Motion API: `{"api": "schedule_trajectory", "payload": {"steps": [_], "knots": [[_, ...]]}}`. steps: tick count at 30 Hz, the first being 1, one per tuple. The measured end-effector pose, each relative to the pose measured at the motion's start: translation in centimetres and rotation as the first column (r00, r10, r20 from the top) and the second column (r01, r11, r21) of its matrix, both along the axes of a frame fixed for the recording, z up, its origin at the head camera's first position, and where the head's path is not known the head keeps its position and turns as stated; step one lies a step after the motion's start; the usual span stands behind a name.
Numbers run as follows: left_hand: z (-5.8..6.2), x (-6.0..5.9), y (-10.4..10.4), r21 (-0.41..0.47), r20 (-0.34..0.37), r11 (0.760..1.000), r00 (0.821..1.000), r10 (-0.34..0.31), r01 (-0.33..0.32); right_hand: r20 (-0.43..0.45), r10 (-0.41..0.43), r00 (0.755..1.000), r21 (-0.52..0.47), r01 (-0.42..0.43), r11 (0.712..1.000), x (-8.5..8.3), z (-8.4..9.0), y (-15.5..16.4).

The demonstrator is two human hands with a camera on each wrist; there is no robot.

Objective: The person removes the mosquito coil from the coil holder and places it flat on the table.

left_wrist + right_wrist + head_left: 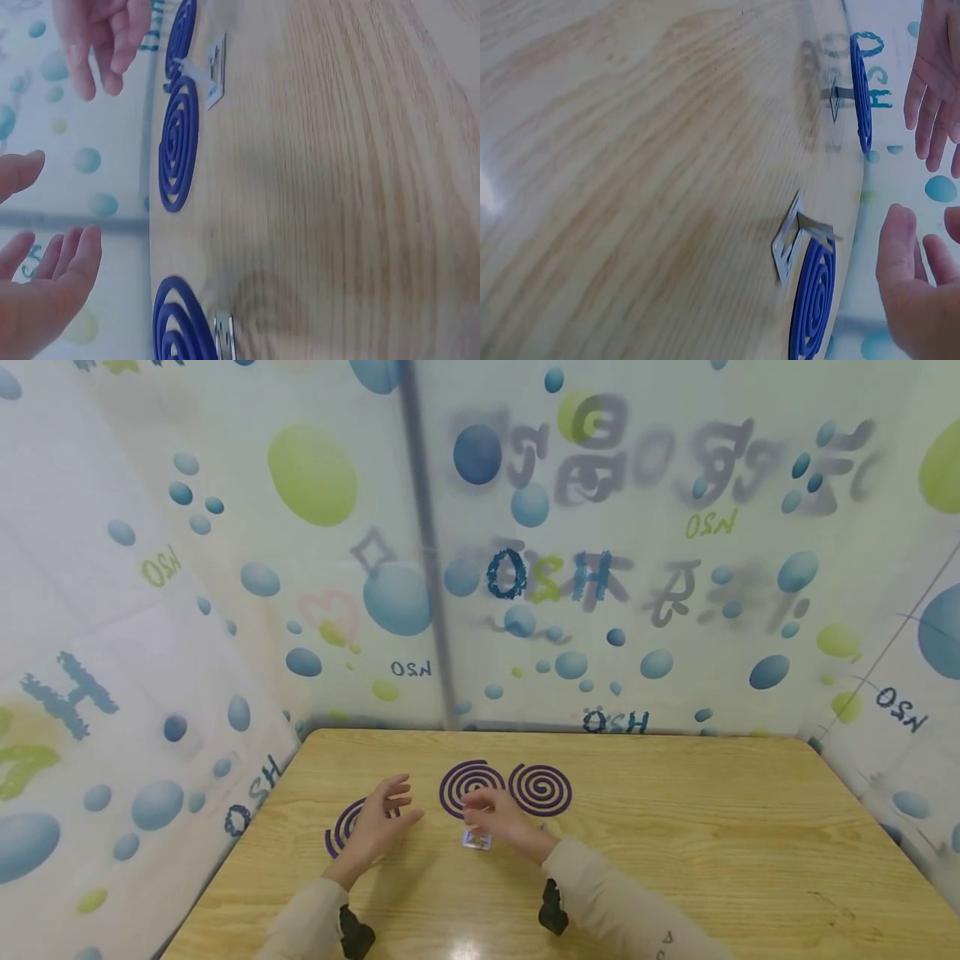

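My left hand [378,822], fingers loosely spread, hovers over the left mosquito coil [341,827] and partly covers it. My right hand [501,817] hangs above the table in front of the middle mosquito coil [450,792], fingers loosely bent; neither hand holds anything. Below the right hand lies a small metal coil stand [477,841], its prong raised in the right wrist view. Another metal stand [225,335] sits beside the left coil, hidden under my left hand in the head view. The coils are dark purple spirals, bluer in the wrist views.
A third mosquito coil [542,790] lies right of the middle one, close against it. All rest on a wooden table [697,852]. Behind it hangs a patterned curtain [637,635], with more of it along both sides.
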State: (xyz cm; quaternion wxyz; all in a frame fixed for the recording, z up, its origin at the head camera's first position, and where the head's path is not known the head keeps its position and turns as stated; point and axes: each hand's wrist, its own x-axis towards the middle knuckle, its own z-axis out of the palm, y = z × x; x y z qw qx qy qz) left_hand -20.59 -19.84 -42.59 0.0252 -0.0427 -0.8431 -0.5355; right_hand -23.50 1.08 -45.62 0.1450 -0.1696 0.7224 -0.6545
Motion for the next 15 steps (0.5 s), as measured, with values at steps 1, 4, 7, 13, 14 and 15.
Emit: {"api": "schedule_trajectory", "payload": {"steps": [1,4,7,13,14,15], "knots": [[0.0,0.1,-0.4,-0.003,0.000,1.000,1.000,-0.001,0.001,-0.001,0.003,1.000,0.001,-0.003,1.000,0.1,0.0,-0.2],[0.0,0.3,-1.5,-0.017,-0.008,1.000,1.000,0.009,-0.009,0.007,0.005,1.000,0.004,-0.005,1.000,0.5,0.1,-1.0],[-0.1,0.4,-2.5,0.002,-0.020,1.000,1.000,0.024,-0.024,0.019,0.003,1.000,-0.006,-0.003,1.000,0.8,0.1,-2.0],[-0.5,0.4,-4.2,0.057,-0.044,0.996,0.996,0.076,-0.074,0.021,0.023,1.000,-0.040,-0.022,0.999,1.3,0.0,-3.7],[-0.5,0.4,-4.5,0.054,-0.043,0.995,0.995,0.087,-0.084,0.018,0.025,1.000,-0.037,-0.025,0.999,1.4,0.0,-3.9],[-0.6,0.4,-4.8,0.052,-0.041,0.994,0.994,0.099,-0.097,0.017,0.023,1.000,-0.028,-0.023,0.999,1.4,0.0,-4.2]]}}
